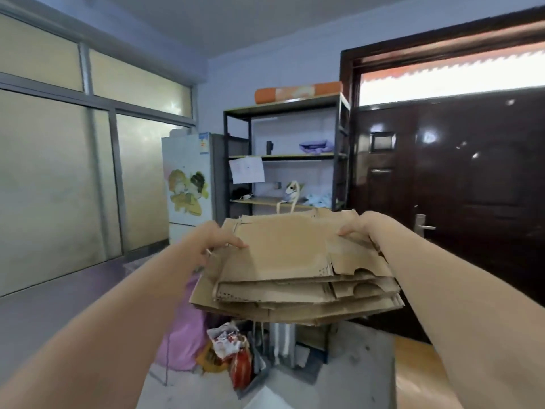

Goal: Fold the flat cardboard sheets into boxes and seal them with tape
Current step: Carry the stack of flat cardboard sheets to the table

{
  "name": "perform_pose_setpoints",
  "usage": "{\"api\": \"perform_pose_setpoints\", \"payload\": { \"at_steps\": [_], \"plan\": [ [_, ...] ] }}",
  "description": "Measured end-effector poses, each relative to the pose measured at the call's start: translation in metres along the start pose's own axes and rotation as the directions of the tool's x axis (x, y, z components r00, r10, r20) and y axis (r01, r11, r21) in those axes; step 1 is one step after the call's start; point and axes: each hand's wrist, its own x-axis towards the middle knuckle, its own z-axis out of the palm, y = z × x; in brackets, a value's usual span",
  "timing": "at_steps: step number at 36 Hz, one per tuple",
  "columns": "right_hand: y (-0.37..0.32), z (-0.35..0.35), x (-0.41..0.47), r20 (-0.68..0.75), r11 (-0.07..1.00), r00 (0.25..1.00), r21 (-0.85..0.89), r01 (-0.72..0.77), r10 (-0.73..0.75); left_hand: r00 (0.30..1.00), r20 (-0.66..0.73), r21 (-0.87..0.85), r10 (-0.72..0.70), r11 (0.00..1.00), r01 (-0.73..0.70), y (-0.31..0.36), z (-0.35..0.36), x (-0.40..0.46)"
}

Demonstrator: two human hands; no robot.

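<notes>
we grip a stack of flat brown cardboard sheets with left hand and right hand, fingers curled round its edges; nothing is folded or taped yet.

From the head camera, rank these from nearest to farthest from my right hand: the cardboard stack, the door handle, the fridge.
1. Cardboard stack: in the right hand's grip, at its right edge.
2. Door handle: to the right, beyond the hand.
3. Fridge: far left, against the back wall.
</notes>
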Motion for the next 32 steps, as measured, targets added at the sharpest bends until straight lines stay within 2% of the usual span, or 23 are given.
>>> {"api": "perform_pose_setpoints", "payload": {
  "at_steps": [6,10,15,19,29,32],
  "plan": [
    [0.087,-0.074,-0.049,-0.080,0.988,0.985,0.052,-0.146,0.150,0.989,0.096,0.097,0.113,0.988,-0.122,0.080,0.058,-0.044],
    [0.153,-0.120,-0.077,-0.111,0.942,0.952,0.218,-0.255,0.284,0.969,0.149,0.118,0.196,0.970,-0.214,0.137,0.104,-0.081],
    [0.245,-0.190,-0.125,-0.142,0.878,0.922,0.385,-0.283,0.360,0.936,0.225,0.139,0.271,0.942,-0.306,0.208,0.171,-0.134],
    [0.327,-0.258,-0.168,-0.211,0.813,0.865,0.495,-0.307,0.455,0.908,0.255,0.117,0.333,0.921,-0.371,0.266,0.234,-0.183],
    [0.512,-0.382,-0.273,-0.284,0.744,0.738,0.523,-0.415,0.612,0.789,0.465,0.053,0.403,0.876,-0.479,0.397,0.397,-0.298],
    [0.558,-0.410,-0.293,-0.310,0.718,0.687,0.533,-0.447,0.658,0.745,0.491,0.022,0.451,0.849,-0.528,0.438,0.438,-0.319]
  ]
}}
